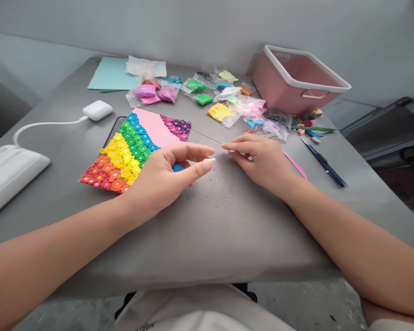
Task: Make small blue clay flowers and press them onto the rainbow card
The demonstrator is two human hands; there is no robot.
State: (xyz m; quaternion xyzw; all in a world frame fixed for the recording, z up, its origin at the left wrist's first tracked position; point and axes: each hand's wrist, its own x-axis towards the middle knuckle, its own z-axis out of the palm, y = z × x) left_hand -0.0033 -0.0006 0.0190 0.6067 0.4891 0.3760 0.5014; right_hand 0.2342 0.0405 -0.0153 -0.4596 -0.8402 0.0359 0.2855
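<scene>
On the tabletop (207, 248): a flower-covered panel (155, 128) lies left of centre, partly behind the left hand (162, 170); its coloured bands run from red to purple, with one plain pink stretch.
Left hand: fingers curved, thumb close to the forefinger, a tiny white bit (212, 159) at the thumb's tip; pinched or merely resting, I cannot tell. Something blue (178, 168) shows between thumb and fingers.
Right hand (262, 158): grasps a thin metal rod (207, 135) in its fingertips; the far end reaches the panel's purple corner in view, though contact is unclear.
White bit and rod: the step in hand looks like fine handling of that small piece, not yet on the panel.
Next move: seems to call for a light left hold and a steady, well-aimed rod.
Back of the tabletop: colourful packets (220, 111), paper sheets (106, 78) and a pink box (286, 89).
Right side: a pink stick (295, 164) and a dark blue cutter (324, 163).
Left side: a white case (97, 110) on a cable (48, 124).
Room: grey wall (207, 27) behind, grey floor (296, 303) below.
</scene>
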